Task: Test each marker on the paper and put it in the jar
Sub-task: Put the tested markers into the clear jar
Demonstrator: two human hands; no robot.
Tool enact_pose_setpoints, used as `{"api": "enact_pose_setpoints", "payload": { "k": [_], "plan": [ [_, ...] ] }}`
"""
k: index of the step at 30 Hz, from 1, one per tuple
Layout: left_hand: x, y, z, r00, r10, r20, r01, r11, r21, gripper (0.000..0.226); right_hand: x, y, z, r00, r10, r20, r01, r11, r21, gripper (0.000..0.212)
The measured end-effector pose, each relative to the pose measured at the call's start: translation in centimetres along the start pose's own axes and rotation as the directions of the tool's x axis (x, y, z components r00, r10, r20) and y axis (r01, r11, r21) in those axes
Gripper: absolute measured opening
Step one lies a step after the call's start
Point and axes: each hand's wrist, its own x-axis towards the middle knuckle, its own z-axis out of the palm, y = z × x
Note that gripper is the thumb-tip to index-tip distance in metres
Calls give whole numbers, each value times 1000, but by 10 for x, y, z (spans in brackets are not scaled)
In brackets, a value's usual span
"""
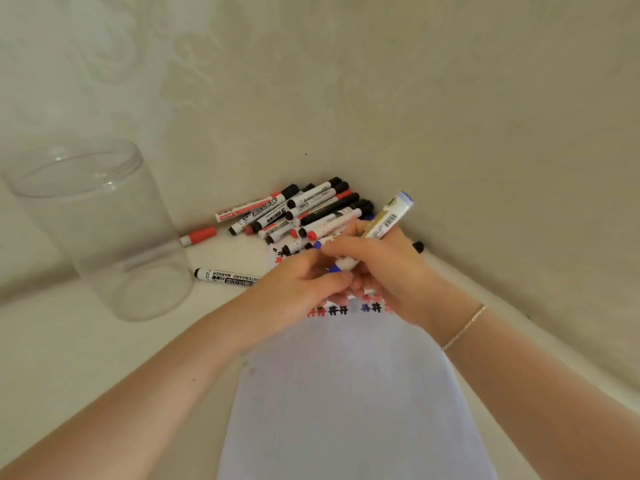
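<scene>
A clear jar (100,230) stands at the left with nothing in it. White paper (346,393) lies in front of me, with a row of red, black and blue test marks along its far part. My right hand (388,271) grips a blue-ended marker (388,220), its rear end pointing up and away. My left hand (298,289) meets it at the marker's lower blue end and pinches there; whether it holds the cap I cannot tell. Both hands hover over the paper's far end.
A heap of several whiteboard markers (311,213) with black and red caps lies against the wall corner beyond my hands. A red-capped marker (199,235) lies behind the jar and a black one (225,276) lies beside its base. Walls close in behind and on the right.
</scene>
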Motion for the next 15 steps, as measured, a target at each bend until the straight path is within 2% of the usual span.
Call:
{"api": "enact_pose_setpoints", "payload": {
  "k": [2, 5, 12, 15],
  "plan": [
    [4, -3, 6, 995, -19, 97, 14, 998, 53, 15, -3, 9, -6, 1000, 2, -14, -1, 1000, 30, 23],
    [6, -6, 9, 992, 4, 128, -22, 990, 138, 21, -3, 17, -10, 999, -43, 14, 44, 998, -39, 17],
    [10, -3, 11, 991, -43, 128, 38, 999, 36, 23, 4, 17, -12, 997, -79, -20, 78, 996, -46, 18],
    [16, -11, 11, 995, 52, 81, -63, 989, 136, 32, 5, 17, -14, 999, -32, -14, 32, 998, 62, 26]
  ]
}}
